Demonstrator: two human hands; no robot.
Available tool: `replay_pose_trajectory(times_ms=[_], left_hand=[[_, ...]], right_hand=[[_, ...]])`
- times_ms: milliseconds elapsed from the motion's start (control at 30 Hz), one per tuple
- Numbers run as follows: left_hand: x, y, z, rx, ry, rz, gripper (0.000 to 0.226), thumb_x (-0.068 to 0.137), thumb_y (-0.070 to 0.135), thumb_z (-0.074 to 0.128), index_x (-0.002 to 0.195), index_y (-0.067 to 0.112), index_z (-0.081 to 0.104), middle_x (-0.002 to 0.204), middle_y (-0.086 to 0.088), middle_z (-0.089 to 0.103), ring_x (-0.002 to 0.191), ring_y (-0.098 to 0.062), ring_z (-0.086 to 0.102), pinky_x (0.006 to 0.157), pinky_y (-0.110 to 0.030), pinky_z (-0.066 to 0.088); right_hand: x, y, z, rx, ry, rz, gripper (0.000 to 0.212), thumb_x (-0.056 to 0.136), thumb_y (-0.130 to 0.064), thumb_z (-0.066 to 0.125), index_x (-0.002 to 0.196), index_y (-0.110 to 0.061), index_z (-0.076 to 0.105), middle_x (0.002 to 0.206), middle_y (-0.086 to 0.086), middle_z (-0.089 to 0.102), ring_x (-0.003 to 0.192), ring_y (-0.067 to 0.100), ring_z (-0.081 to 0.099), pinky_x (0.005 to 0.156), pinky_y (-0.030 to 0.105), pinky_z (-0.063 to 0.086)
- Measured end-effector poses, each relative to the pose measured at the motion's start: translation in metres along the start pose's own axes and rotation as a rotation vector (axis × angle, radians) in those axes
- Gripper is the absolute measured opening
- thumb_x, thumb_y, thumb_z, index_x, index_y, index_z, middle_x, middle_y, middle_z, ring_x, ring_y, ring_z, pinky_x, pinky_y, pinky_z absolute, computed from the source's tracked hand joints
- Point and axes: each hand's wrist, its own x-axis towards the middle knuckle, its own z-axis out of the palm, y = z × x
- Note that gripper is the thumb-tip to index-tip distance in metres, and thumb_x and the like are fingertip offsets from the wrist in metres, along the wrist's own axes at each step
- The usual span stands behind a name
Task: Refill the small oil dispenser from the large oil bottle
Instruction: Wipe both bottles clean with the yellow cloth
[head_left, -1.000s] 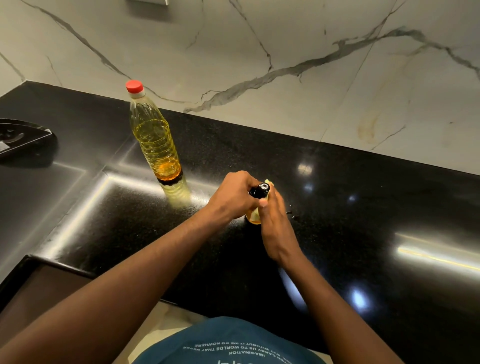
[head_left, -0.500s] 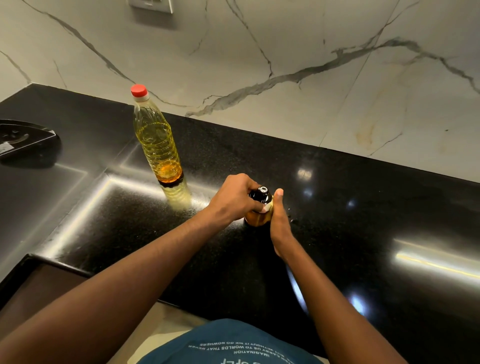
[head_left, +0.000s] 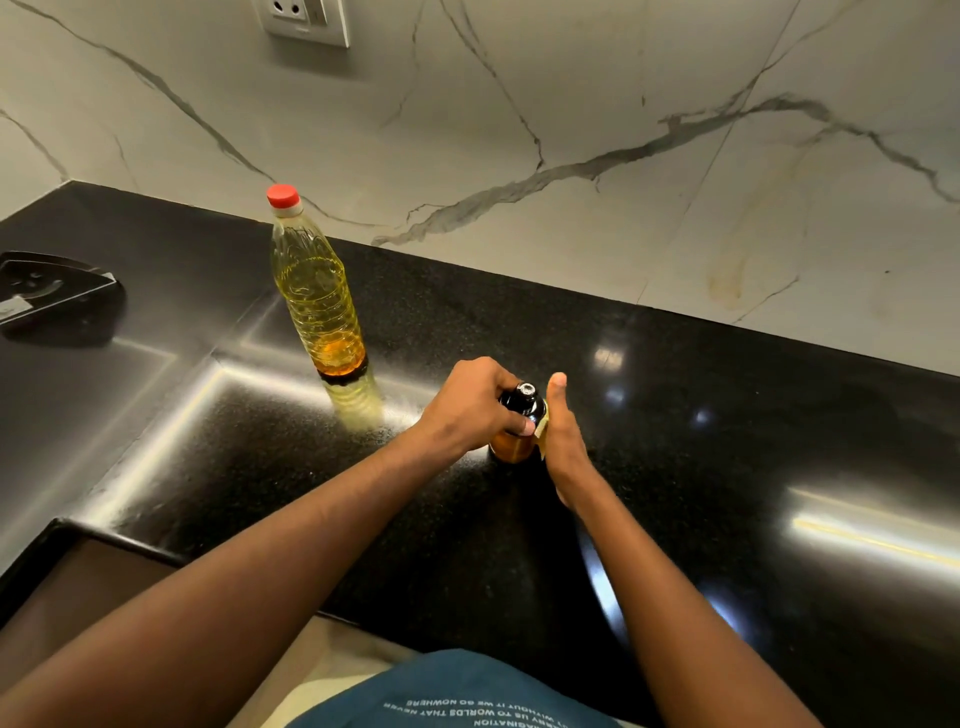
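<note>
Bottom centre: teal shirt (head_left: 452, 691), both forearms reach up over the black bench (head_left: 727, 415). Middle of frame: small oil dispenser (head_left: 511, 448) stands upright on the bench btw. the hands. Left hand (head_left: 470, 410) has its fingers curled round the black top (head_left: 523, 399) and grips it. Right hand (head_left: 563, 441) lies with palm against dispenser's right side, thumb straight up; other fingers hidden, cannot tell if they close. Upper left: large oil bottle (head_left: 317, 291), upright, red cap (head_left: 283, 196) on, apart from the hands. Top: wall socket (head_left: 306, 18)
</note>
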Motion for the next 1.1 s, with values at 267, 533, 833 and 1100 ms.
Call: replay_pose_trajectory(times_ms=[267, 533, 833, 1100], left_hand=[[0.004, 0.000, -0.013, -0.030, -0.139, -0.019, 0.043, 0.066, 0.011, 0.094, 0.107, 0.015, 0.082, 0.099, -0.001, 0.080, 0.094, -0.015, 0.075, 0.091, -0.040, 0.060], [0.011, 0.010, -0.046, -0.011, -0.463, -0.054, 0.069, 0.080, -0.010, 0.076, 0.144, 0.013, 0.059, 0.142, -0.004, 0.063, 0.128, -0.016, 0.060, 0.098, -0.024, 0.049], [-0.007, -0.007, -0.008, -0.021, -0.025, -0.046, 0.026, 0.076, 0.011, 0.083, 0.101, 0.017, 0.083, 0.094, -0.003, 0.080, 0.091, -0.015, 0.075, 0.086, -0.042, 0.061], [-0.002, -0.006, -0.008, 0.067, -0.014, -0.060, 0.009, 0.075, 0.014, 0.085, 0.082, 0.010, 0.080, 0.078, -0.005, 0.075, 0.078, -0.019, 0.073, 0.069, -0.038, 0.060]], right_hand=[[-0.020, 0.022, 0.011, 0.172, 0.178, -0.020, 0.050, 0.111, -0.049, 0.039, 0.104, -0.022, 0.081, 0.101, 0.007, 0.081, 0.100, 0.023, 0.075, 0.098, 0.044, 0.055], [-0.044, 0.032, 0.009, 0.122, 0.377, -0.153, 0.022, 0.104, -0.014, 0.063, 0.097, -0.028, 0.079, 0.093, -0.001, 0.081, 0.091, 0.024, 0.076, 0.090, 0.050, 0.060], [-0.049, 0.004, 0.008, -0.402, 0.114, -0.447, 0.049, 0.109, -0.043, 0.039, 0.152, -0.023, 0.053, 0.160, -0.006, 0.046, 0.149, 0.006, 0.038, 0.127, 0.034, 0.028], [-0.033, -0.002, 0.011, -0.330, 0.007, -0.337, 0.065, 0.099, -0.072, 0.018, 0.133, -0.035, 0.059, 0.144, 0.003, 0.058, 0.137, 0.018, 0.054, 0.116, 0.040, 0.042]])
